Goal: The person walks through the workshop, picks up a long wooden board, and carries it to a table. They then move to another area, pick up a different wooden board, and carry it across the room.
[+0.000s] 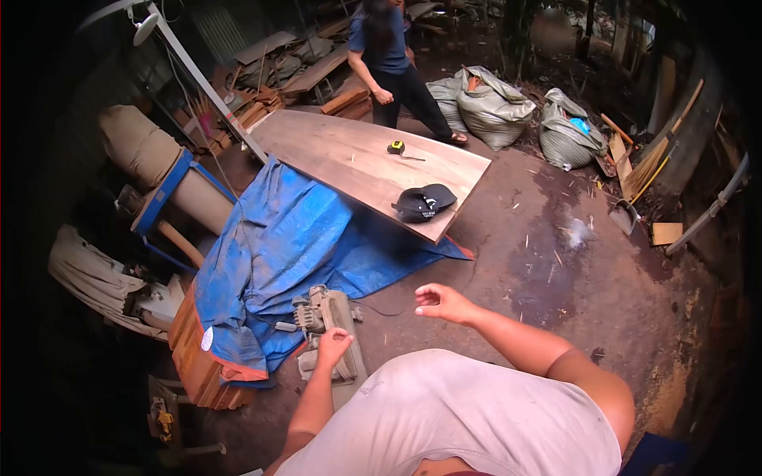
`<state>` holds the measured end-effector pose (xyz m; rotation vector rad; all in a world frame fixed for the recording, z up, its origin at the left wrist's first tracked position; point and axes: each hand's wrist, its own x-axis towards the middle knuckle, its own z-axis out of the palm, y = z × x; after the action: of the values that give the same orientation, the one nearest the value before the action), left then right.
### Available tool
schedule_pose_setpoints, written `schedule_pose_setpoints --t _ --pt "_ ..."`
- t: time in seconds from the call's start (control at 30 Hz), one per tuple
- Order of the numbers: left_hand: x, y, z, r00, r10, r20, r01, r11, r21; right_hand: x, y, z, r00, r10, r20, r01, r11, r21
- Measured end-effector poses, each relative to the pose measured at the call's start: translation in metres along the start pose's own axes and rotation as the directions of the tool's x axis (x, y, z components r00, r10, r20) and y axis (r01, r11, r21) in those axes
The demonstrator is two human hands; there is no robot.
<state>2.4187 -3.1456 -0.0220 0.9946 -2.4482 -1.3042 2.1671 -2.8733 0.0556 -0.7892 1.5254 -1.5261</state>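
My left hand (pixel 335 346) is loosely bent in front of my body, with nothing seen in it. In this view it overlaps a dusty grey-beige machine (pixel 348 361) on the ground, which has a ribbed motor-like housing. Farther right, my right hand (pixel 441 304) hangs in the air over the dirt floor, fingers curved and apart from the thumb, holding nothing. Beyond both hands stands a wooden table (pixel 333 139). A black cap (pixel 426 203) lies near its close corner, and a yellow-green tape measure (pixel 396 147) rests farther back with some tape out.
A blue tarp (pixel 274 238) covers a stack of wooden boards (pixel 208 361) at left. Another person (pixel 386 59) stands behind the table. Filled sacks (pixel 494 109), a dustpan (pixel 624 216) and a broom (pixel 647 170) are at the right. A cable (pixel 381 311) lies on the ground by the machine.
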Motion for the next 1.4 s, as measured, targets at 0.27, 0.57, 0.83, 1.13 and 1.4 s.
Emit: schedule_pose_setpoints --t 0.27,0.57,0.83,1.13,1.4 --pt "0.066 0.094 -0.076 0.948 0.316 -0.050 -0.306 0.941 0.146 0.012 -0.076 -0.101 0.932 -0.223 -0.285 0.026 0.827 -0.561" --pt "0.113 0.175 -0.192 0.841 0.539 0.057 -0.528 0.791 0.311 0.096 -0.213 -0.121 0.872 -0.476 -0.115 0.062 0.340 -0.938" --pt "0.154 0.158 -0.282 0.807 0.582 0.098 -0.573 0.732 0.368 0.194 -0.272 -0.099 0.878 -0.479 0.004 0.053 0.090 -0.995" --pt "0.249 0.100 -0.359 0.815 0.578 0.032 -0.546 0.748 0.377 0.156 -0.278 -0.103 0.867 -0.315 -0.386 -0.336 0.203 -0.920" --pt "0.384 0.103 -0.367 0.783 0.621 -0.040 -0.575 0.748 0.332 0.010 -0.213 0.022 0.802 0.205 -0.561 -0.596 0.338 -0.729"
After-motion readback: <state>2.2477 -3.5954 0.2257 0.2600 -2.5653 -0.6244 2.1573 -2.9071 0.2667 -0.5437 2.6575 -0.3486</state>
